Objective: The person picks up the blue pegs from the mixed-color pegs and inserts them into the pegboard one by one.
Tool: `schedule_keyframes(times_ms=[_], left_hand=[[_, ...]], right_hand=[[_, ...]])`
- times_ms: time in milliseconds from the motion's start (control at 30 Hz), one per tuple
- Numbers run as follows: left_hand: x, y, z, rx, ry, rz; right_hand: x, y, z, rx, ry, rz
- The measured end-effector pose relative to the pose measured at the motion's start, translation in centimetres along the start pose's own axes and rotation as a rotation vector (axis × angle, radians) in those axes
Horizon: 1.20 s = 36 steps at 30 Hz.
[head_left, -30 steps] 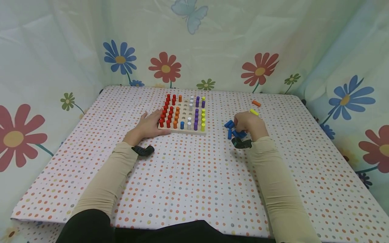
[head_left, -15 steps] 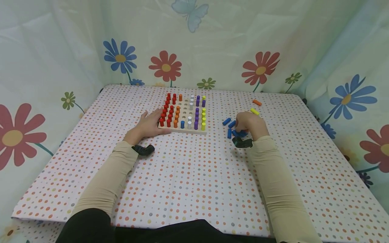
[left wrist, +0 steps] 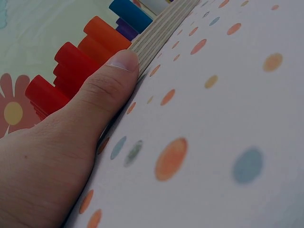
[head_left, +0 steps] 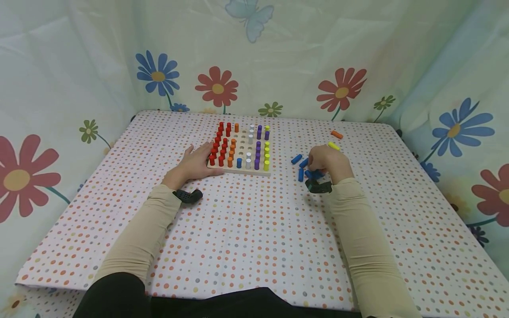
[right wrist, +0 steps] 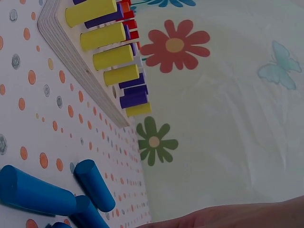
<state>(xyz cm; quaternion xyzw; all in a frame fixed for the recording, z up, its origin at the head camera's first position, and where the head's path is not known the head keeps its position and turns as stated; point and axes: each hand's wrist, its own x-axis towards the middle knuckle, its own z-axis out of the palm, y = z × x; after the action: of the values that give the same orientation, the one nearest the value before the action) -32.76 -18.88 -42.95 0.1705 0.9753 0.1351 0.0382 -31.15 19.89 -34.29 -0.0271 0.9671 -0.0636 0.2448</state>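
1. Resting at the near-left corner of the pegboard (head_left: pixel 250 172), the left hand (head_left: pixel 195 161) has its fingers relaxed and spread, not curled; its thumb lies along the near edge, as the left wrist view shows.
2. The pegboard lies flat on the dotted surface (head_left: pixel 238 229), with upright pegs in columns: red pegs (head_left: pixel 212 160) at the left, then orange pegs (head_left: pixel 230 162), one blue peg (head_left: pixel 239 163) at the near edge, white pegs (head_left: pixel 248 164), purple pegs (head_left: pixel 256 164) and yellow pegs (head_left: pixel 267 165) at the right.
3. A purple peg stands among the yellow ones near the far end; bare holes show in the middle columns.
4. The right hand (head_left: pixel 328 160) bends down over the loose blue pegs (head_left: pixel 296 159), right of the pegboard; its fingertips are hidden, so I cannot tell whether they pinch one.
5. Beyond the right hand lie a loose yellow peg (head_left: pixel 333 145), just beside it, and a loose orange peg (head_left: pixel 336 134), farther back.
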Motion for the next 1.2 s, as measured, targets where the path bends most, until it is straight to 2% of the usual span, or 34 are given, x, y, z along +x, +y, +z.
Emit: schedule_keyframes(times_ms=[367, 500, 733, 967, 1100, 1200], left_hand=[[0.1, 0.2, -0.1, -0.001, 0.005, -0.006], [0.2, 0.3, -0.2, -0.001, 0.009, -0.006], [0.1, 0.3, -0.3, 0.000, 0.005, -0.001], [0.0, 0.3, -0.4, -0.013, 0.003, 0.000], [-0.1, 0.3, -0.3, -0.012, 0.003, -0.004], [-0.2, 0.3, -0.2, -0.004, 0.002, -0.005]], right_hand=[[-1.0, 0.4, -1.1, -0.018, 0.023, -0.043], [-1.4, 0.5, -1.4, -0.040, 0.074, -0.078], [-1.9, 0.2, -1.7, -0.018, 0.181, -0.103], [-1.6, -0.7, -1.8, 0.103, 0.283, -0.218], [-1.1, -1.4, -1.7, 0.126, 0.372, -0.295], [-0.9, -1.9, -1.6, 0.134, 0.398, -0.306]])
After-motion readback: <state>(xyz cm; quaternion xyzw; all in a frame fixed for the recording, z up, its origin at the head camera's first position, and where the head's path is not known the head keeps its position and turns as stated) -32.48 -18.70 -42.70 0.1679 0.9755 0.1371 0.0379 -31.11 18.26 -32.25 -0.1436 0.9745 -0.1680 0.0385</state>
